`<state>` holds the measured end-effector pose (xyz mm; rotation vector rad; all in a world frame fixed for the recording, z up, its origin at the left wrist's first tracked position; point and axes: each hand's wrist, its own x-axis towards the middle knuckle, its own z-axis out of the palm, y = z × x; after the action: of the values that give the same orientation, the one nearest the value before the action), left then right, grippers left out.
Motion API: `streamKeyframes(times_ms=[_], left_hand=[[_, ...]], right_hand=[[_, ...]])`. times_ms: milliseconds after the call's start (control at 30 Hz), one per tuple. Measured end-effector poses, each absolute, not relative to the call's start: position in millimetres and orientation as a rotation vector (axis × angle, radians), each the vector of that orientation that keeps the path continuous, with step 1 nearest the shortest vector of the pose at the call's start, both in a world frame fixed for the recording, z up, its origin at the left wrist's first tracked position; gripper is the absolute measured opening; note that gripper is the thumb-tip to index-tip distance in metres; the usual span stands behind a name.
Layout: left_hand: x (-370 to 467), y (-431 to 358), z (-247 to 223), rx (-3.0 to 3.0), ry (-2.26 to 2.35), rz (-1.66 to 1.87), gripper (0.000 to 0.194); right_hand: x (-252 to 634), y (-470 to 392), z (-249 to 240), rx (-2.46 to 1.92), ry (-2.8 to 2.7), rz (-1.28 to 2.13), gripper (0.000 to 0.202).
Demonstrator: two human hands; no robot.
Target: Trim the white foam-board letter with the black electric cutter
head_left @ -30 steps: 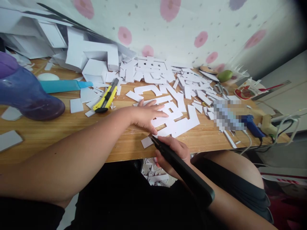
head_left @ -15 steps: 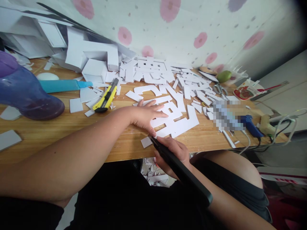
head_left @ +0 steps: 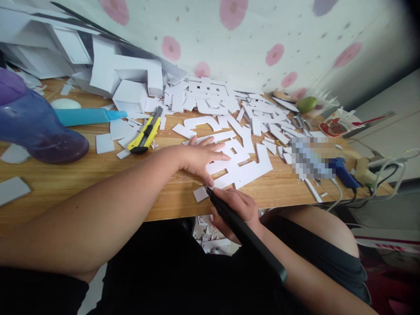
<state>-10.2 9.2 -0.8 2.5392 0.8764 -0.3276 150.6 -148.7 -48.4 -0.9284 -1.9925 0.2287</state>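
Note:
My left hand (head_left: pixel 200 157) lies flat, fingers spread, pressing down a large white foam-board cut-out shape (head_left: pixel 246 168) near the front edge of the wooden table (head_left: pixel 98 175). My right hand (head_left: pixel 238 210) grips a long black utility knife (head_left: pixel 244 234), whose tip touches the cut-out's near edge just below my left thumb. A small white offcut (head_left: pixel 200 194) lies beside the blade tip.
Many white foam-board scraps and cut shapes (head_left: pixel 223 105) cover the table's back. A yellow utility knife (head_left: pixel 144 133), a blue tool (head_left: pixel 87 117), a purple container (head_left: pixel 33 127), scissors (head_left: pixel 300 121), a green fruit (head_left: pixel 306 104) and blue glue gun (head_left: pixel 343 172) lie around. Scraps litter the floor (head_left: pixel 210 236).
The black knife and my right hand have shifted slightly left and up toward the cut-out's edge. My left hand stays put.

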Motion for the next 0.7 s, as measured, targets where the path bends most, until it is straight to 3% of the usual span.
streamKeyframes(times_ms=[467,700], left_hand=[[-10,13,-5,2.566,0.847,-0.355,0.101],[-10,14,-5,2.575,0.842,-0.377,0.101]], right_hand=[[161,-150,-41,-0.822,-2.185,0.140,0.053],[161,-158,-38,-0.860,-2.187,0.092,0.045]])
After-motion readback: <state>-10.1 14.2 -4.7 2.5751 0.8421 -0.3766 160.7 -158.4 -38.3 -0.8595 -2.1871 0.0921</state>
